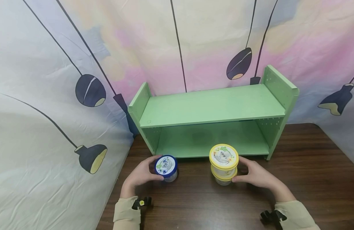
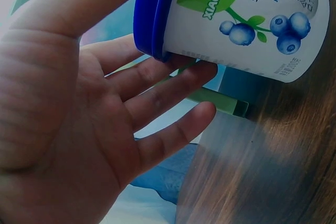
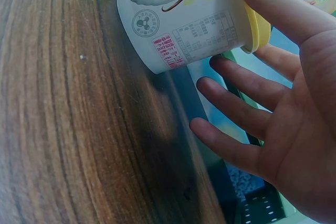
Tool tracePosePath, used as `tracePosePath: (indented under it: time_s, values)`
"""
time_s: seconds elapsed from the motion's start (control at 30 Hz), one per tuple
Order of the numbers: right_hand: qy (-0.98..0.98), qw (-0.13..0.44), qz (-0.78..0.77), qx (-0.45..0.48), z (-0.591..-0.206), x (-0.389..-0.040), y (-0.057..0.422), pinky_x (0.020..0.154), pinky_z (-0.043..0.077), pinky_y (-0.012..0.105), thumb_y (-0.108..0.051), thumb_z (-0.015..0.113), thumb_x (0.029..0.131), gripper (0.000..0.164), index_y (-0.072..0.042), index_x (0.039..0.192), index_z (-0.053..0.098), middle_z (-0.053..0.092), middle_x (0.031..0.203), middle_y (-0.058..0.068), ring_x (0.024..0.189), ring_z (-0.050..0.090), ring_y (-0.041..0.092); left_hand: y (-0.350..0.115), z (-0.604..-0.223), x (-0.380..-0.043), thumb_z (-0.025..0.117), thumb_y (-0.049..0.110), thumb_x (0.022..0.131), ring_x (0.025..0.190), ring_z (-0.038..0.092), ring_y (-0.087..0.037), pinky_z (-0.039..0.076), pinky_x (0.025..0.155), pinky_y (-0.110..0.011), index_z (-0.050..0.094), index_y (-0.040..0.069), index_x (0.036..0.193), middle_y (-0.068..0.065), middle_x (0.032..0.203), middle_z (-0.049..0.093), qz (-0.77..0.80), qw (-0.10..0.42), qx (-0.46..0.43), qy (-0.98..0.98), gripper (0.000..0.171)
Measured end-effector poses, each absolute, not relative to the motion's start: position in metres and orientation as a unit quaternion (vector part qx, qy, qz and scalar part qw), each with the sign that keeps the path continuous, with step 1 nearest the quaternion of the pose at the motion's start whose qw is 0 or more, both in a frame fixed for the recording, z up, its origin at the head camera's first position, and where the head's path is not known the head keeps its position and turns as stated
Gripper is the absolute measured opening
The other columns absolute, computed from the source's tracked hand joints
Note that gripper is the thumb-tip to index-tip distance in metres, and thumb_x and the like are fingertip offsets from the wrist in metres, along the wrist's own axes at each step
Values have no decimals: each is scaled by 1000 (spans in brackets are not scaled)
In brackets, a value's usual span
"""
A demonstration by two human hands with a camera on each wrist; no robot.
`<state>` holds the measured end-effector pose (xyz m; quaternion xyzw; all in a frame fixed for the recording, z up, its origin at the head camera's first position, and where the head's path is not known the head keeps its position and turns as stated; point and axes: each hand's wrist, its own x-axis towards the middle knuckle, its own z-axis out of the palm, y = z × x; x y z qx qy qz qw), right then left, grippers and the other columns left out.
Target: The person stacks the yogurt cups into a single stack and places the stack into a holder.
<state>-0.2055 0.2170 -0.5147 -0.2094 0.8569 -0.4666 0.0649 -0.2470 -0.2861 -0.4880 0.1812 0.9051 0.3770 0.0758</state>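
Near the table's left side, a yogurt cup with a blue lid [image 1: 166,166] and blueberry print stands on the wood. My left hand [image 1: 141,172] pinches it around the lid, thumb at the near side and fingers behind. To the right, two yellow-lidded yogurt cups are stacked: an upper cup [image 1: 224,157] on a lower cup [image 1: 223,182]. My right hand [image 1: 256,174] grips the stack from the right, its thumb at the lower cup's yellow lid [image 3: 258,32]. In both wrist views the other fingers [image 2: 173,135] are spread loosely, the outer ones off the cups.
A green two-tier shelf [image 1: 211,105] with raised side panels stands just behind the cups on the dark wooden table [image 1: 194,207]. Behind it hangs a pastel cloth [image 1: 154,41] printed with lamps, also closing off the left side.
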Motion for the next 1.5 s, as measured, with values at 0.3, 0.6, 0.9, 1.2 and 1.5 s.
tracePosePath:
  time_s: [0.3, 0.6, 0.9, 1.2, 1.5]
  values:
    - [860, 65, -462, -206, -517, -206, 217, 107, 50, 63, -49, 92, 82, 101, -7, 161, 45, 56, 155, 16, 144, 49, 43, -287, -487, -247, 102, 37, 72, 139, 55, -32, 44, 114, -58, 53, 10, 157, -11, 153, 58, 377, 73, 181, 906, 101]
    - [854, 67, -471, -211, -516, -205, 217, 104, 52, 62, -46, 93, 83, 99, -7, 161, 45, 55, 155, 18, 143, 49, 44, -286, -486, -246, 101, 39, 73, 137, 56, -30, 44, 113, -57, 54, 11, 156, -9, 152, 59, 379, 74, 188, 903, 100]
    - [855, 65, -469, -211, -515, -205, 217, 105, 51, 63, -47, 92, 84, 100, -7, 161, 44, 56, 155, 18, 143, 49, 43, -285, -487, -246, 101, 39, 74, 134, 58, -28, 48, 110, -55, 54, 11, 156, -9, 151, 60, 382, 70, 194, 901, 98]
    - [852, 65, -474, -214, -516, -205, 218, 104, 52, 61, -45, 93, 83, 99, -6, 161, 45, 57, 154, 18, 142, 50, 43, -285, -487, -246, 101, 39, 74, 129, 60, -25, 50, 107, -52, 55, 11, 155, -7, 150, 60, 382, 70, 196, 900, 97]
    - [857, 65, -466, -211, -514, -205, 218, 105, 51, 63, -47, 92, 83, 100, -6, 161, 45, 56, 154, 19, 143, 49, 44, -285, -486, -246, 100, 39, 75, 128, 61, -27, 51, 106, -52, 54, 11, 156, -8, 150, 61, 385, 72, 204, 897, 97]
